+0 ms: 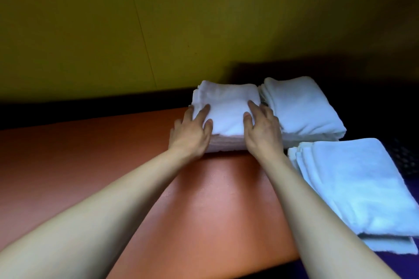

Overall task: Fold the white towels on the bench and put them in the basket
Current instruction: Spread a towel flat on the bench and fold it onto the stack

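Note:
A stack of folded white towels (226, 108) lies on the orange bench (90, 154) near the wall. My left hand (192, 130) rests on the stack's left front corner, fingers spread. On its right front corner lies my right hand (260, 128), fingers also apart and flat on the cloth. Neither hand clasps the towel. A second folded stack (301, 106) sits just to the right, touching the first. A third folded stack (353, 186) lies nearer to me at the right. Both right-hand stacks sit in a dark area; I cannot tell whether that is the basket.
A yellow-green wall (158, 18) runs behind the bench. The dark surface (390, 97) fills the right side, with a faint mesh pattern (405, 156) beside the near stack. The bench's front edge crosses the lower right of the view.

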A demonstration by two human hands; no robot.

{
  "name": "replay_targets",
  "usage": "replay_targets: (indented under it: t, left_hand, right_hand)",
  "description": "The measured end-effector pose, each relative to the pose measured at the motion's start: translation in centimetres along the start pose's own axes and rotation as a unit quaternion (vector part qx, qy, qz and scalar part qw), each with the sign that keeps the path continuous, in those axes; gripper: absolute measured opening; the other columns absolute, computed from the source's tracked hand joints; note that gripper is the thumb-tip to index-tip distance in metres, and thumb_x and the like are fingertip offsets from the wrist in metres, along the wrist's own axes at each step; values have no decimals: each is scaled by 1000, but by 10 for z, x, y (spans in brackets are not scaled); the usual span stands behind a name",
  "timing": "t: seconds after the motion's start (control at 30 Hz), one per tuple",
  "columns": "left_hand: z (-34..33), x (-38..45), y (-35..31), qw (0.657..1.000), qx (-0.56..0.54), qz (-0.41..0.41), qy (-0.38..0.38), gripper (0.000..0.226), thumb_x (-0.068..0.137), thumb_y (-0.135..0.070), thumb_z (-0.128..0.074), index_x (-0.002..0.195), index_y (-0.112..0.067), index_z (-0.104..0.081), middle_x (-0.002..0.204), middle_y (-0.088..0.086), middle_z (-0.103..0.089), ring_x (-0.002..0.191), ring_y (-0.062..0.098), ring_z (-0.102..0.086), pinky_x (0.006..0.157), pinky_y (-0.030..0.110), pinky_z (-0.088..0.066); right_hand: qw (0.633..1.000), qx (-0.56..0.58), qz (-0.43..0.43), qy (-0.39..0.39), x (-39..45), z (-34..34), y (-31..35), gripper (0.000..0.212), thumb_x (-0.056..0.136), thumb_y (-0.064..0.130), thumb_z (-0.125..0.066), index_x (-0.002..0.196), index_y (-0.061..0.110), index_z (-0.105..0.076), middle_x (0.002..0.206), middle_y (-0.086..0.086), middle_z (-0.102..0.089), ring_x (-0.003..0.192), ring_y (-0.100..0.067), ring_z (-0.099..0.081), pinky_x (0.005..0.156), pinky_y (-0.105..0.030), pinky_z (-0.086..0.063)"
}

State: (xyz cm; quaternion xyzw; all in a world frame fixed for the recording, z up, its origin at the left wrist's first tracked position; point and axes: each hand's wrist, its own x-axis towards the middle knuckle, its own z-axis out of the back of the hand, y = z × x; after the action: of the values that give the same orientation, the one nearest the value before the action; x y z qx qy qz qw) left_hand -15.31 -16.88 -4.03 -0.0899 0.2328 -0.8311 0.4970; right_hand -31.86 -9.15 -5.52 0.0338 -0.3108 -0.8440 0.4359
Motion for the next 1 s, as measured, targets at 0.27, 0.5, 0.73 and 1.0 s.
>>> replay_targets:
  t: [0.27,0.5,0.73,1.0]
  left_hand:
    - [31,-37,9,995,61,-78,-17,49,97,-43,-42,143,-26,-48,158,11,-34,131,41,-43,105,49,-40]
    - [69,-122,41,983,123,-115,-67,56,92,-49,-32,138,-25,-54,149,6,-47,130,33,-47,98,46,-43]
    - [118,-207,111,982,136,-73,-107,49,94,-44,-39,136,-23,-56,146,6,-51,131,31,-47,102,46,-40]
    - [167,-282,217,979,152,16,-136,46,93,-42,-38,127,-21,-61,130,5,-57,119,30,-52,99,45,-40]
  right_hand:
    - [999,0,41,-22,-31,19,27,50,93,32,-49,139,15,-60,142,-15,-56,131,-36,-50,107,-47,-40]
    - [992,60,105,22,-103,25,86,56,84,24,-55,140,18,-59,141,-11,-57,131,-30,-52,110,-45,-41]
    - [986,50,151,51,-173,13,158,54,87,27,-54,141,23,-57,143,-6,-56,131,-27,-51,111,-44,-37]
    - [966,35,234,101,-234,-36,264,48,91,27,-60,139,24,-57,140,-3,-55,132,-22,-47,110,-41,-34]
